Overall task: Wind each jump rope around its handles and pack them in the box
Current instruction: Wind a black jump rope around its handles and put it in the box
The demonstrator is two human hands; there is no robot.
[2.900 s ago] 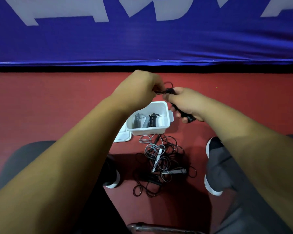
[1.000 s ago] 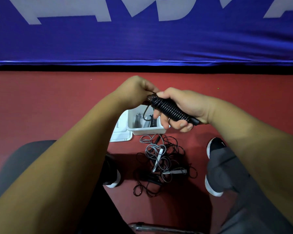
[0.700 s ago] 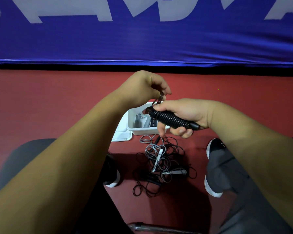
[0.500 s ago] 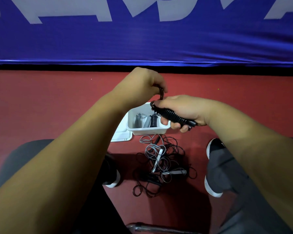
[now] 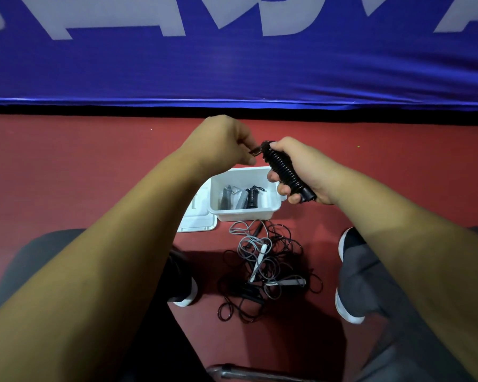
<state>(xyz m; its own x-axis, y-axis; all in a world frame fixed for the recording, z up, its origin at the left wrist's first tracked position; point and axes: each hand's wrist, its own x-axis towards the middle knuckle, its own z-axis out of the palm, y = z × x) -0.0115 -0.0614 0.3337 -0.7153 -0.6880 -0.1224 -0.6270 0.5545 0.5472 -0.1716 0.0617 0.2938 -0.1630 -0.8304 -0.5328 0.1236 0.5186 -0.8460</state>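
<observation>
Above red floor and white box (image 5: 271, 213), right hand (image 5: 301, 169) grips the wound rope bundle (image 5: 286, 172), long axis slanting; left hand (image 5: 224, 142) pinches its loose end (image 5: 255, 151) beside the upper tip.

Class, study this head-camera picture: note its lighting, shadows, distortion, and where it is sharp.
Head view: dim light, no glare; a dark shadow lies on the red floor around the loose rope tangle; the wide lens curves the blue banner edge and enlarges the forearms; the wound black rope in the right hand is sharp, coils distinct.

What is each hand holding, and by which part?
Right hand grips the wound black jump rope around its coiled middle; left hand pinches its loose end.
</observation>
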